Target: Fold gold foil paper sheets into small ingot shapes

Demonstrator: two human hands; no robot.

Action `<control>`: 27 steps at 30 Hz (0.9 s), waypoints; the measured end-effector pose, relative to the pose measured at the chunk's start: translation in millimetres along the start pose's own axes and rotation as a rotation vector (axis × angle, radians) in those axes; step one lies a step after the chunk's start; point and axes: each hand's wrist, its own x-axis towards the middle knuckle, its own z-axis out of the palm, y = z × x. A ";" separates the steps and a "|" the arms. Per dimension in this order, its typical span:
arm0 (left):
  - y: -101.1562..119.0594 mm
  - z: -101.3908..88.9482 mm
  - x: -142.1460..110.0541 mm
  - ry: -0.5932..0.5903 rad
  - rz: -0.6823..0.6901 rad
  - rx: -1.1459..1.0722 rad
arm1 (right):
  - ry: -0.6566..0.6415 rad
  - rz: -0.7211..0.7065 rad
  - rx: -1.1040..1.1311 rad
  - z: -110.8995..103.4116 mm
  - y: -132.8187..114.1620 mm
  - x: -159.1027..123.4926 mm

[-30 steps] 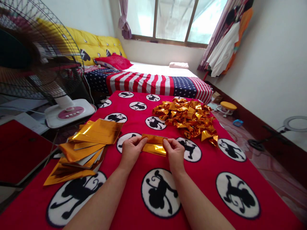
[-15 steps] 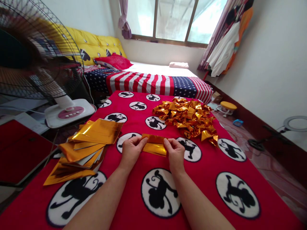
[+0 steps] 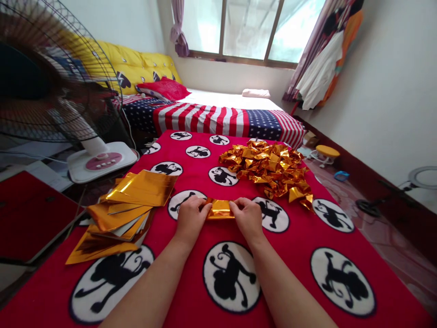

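A sheet of gold foil paper (image 3: 220, 209), folded into a narrow strip, lies on the red cloth (image 3: 283, 273) between my hands. My left hand (image 3: 192, 213) pinches its left end with thumb and fingers. The right end is gripped the same way by my right hand (image 3: 248, 216). To the left is a loose fanned stack of flat gold foil paper sheets (image 3: 143, 189), some showing pale undersides. Beyond my right hand sits a heap of folded gold foil pieces (image 3: 269, 166).
A standing fan (image 3: 102, 161) is at the left, its base close to the table edge. Past the cloth-covered table is a bed (image 3: 211, 118) with a striped, starred cover. A yellow stool (image 3: 327, 151) and a ring light (image 3: 425, 176) are on the right.
The foil paper's far edge has been folded down toward me, making the strip narrower. My hands have moved slightly closer together, still pinching both ends.
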 end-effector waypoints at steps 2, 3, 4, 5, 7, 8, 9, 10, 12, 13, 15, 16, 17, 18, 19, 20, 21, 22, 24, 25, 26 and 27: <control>2.1 -0.4 -0.9 -0.021 -0.014 0.117 | -0.051 -0.012 -0.070 -1.0 1.4 4.1; 3.8 -1.1 -1.5 -0.035 -0.036 0.174 | -0.076 -0.015 -0.085 -1.3 2.1 6.0; 5.8 -2.1 -2.0 -0.050 -0.062 0.223 | -0.097 -0.018 -0.095 -1.4 2.8 7.8; 7.7 -3.0 -2.3 -0.057 -0.084 0.257 | -0.112 -0.021 -0.102 -1.3 3.7 9.4; 10.6 -4.3 -2.2 -0.030 -0.104 0.280 | -0.128 -0.019 -0.111 -0.6 5.6 12.3; 11.3 -4.2 -1.7 -0.001 -0.095 0.271 | -0.134 -0.016 -0.114 -0.2 6.5 13.4; 11.4 -3.7 -1.1 0.027 -0.073 0.251 | -0.139 -0.010 -0.116 0.1 7.2 14.2; 10.9 -2.8 -0.4 0.044 -0.040 0.224 | -0.144 -0.004 -0.118 0.2 7.6 14.7; 8.0 -0.2 1.4 0.014 0.036 0.158 | -0.149 0.002 -0.120 -0.2 7.4 15.0; 5.9 1.0 2.5 -0.022 0.066 0.122 | -0.148 0.004 -0.120 -0.5 7.0 14.9; 0.8 2.3 4.9 -0.087 0.090 0.066 | -0.141 0.006 -0.118 -1.2 5.8 14.4; -1.8 2.0 6.1 -0.110 0.092 0.045 | -0.138 0.007 -0.115 -1.3 5.4 14.1; -4.3 1.1 7.2 -0.130 0.094 0.027 | -0.135 0.007 -0.112 -1.2 5.1 13.8; -6.6 -0.3 8.1 -0.151 0.100 0.011 | -0.134 0.007 -0.109 -0.8 5.1 13.5; -8.6 -2.0 8.9 -0.177 0.110 -0.005 | -0.135 0.008 -0.106 -0.3 5.4 13.4; -10.3 -3.8 9.3 -0.203 0.121 -0.017 | -0.137 0.011 -0.104 0.2 6.0 13.4; -11.7 -5.3 9.6 -0.226 0.133 -0.022 | -0.139 0.016 -0.102 0.4 6.7 13.6; -12.7 -6.4 9.5 -0.240 0.143 -0.019 | -0.141 0.023 -0.101 0.2 7.5 14.0; -13.9 -7.1 8.8 -0.241 0.156 0.010 | -0.151 0.038 -0.102 -2.7 8.2 15.1; -14.0 -6.7 8.3 -0.231 0.160 0.027 | -0.147 0.048 -0.109 -5.4 7.3 15.6; -13.9 -6.1 7.7 -0.221 0.164 0.040 | -0.122 0.054 -0.123 -8.6 5.1 15.7; -13.5 -5.5 7.2 -0.214 0.169 0.045 | -0.087 0.053 -0.135 -11.8 1.1 15.2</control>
